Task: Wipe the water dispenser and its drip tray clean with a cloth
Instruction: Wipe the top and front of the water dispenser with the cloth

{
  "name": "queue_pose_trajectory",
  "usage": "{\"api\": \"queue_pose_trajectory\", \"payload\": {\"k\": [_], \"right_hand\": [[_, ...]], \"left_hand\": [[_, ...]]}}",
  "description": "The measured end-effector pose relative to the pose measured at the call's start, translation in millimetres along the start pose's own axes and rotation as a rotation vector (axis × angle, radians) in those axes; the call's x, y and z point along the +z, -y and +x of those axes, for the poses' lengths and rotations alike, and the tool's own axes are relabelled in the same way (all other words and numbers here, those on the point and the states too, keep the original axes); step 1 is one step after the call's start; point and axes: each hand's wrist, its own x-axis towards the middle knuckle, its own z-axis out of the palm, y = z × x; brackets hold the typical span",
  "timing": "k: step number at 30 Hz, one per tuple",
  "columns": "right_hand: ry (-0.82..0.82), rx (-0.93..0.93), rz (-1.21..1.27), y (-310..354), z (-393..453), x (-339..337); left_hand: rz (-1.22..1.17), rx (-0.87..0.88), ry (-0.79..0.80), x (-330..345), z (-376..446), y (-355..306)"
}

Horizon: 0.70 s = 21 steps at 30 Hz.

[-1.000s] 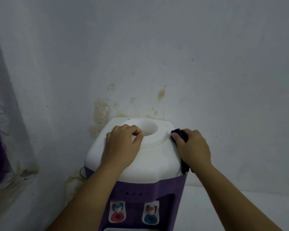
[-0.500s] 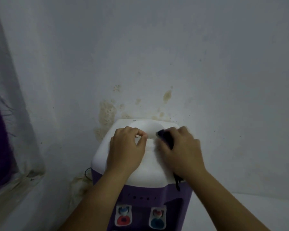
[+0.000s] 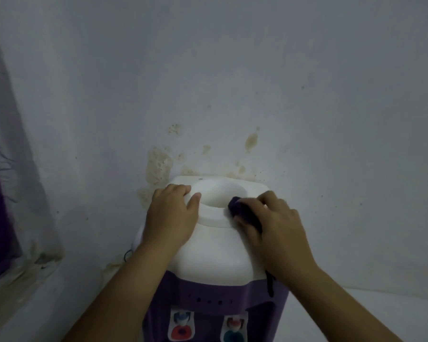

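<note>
A water dispenser [image 3: 214, 248] with a white top and purple body stands against the wall corner. Its round bottle opening [image 3: 219, 195] sits at the top. My left hand [image 3: 171, 215] rests on the top's left side, thumb hooked on the opening's rim. My right hand [image 3: 274, 225] presses a dark cloth [image 3: 240, 208] against the rim's right side; a strand of it hangs down at the dispenser's right edge. Two taps, red [image 3: 182, 325] and blue [image 3: 234, 330], show at the bottom. The drip tray is out of view.
A pale wall [image 3: 232, 82] with brownish stains [image 3: 158, 166] stands directly behind the dispenser. A purple curtain and sheer fabric [image 3: 8, 193] hang at the left. A thin cord [image 3: 127, 255] shows at the dispenser's left. A white surface [image 3: 356, 307] lies to the right.
My right hand carried the cloth from the top's right edge inward onto the rim of the opening. My left hand stayed on the top's left side, thumb on the rim.
</note>
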Motion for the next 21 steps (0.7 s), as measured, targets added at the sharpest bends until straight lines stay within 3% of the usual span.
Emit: {"api": "queue_pose_trajectory", "payload": {"k": [4, 5, 6, 10, 11, 15, 18, 21], "right_hand": [[0.220, 0.594, 0.143, -56, 50, 18], [0.243, 0.670, 0.166, -59, 58, 21], [0.254, 0.649, 0.120, -56, 63, 26], [0.142, 0.241, 0.019, -22, 52, 27], [0.124, 0.242, 0.030, -27, 54, 28], [0.264, 0.623, 0.043, -62, 79, 40], [0.277, 0.475, -0.008, -47, 92, 48], [0.302, 0.327, 0.103, -47, 83, 35]], "left_hand": [[-0.083, 0.016, -0.018, -5, 9, 15], [-0.101, 0.020, -0.023, -5, 10, 17], [-0.106, 0.025, -0.028, -4, 11, 18], [-0.119, 0.034, -0.042, -1, 9, 18], [-0.126, 0.032, -0.043, -2, 9, 18], [-0.148, 0.003, -0.055, -2, 6, 19], [-0.178, -0.029, -0.057, -2, 7, 20], [-0.191, -0.044, -0.056, -2, 6, 22]]}}
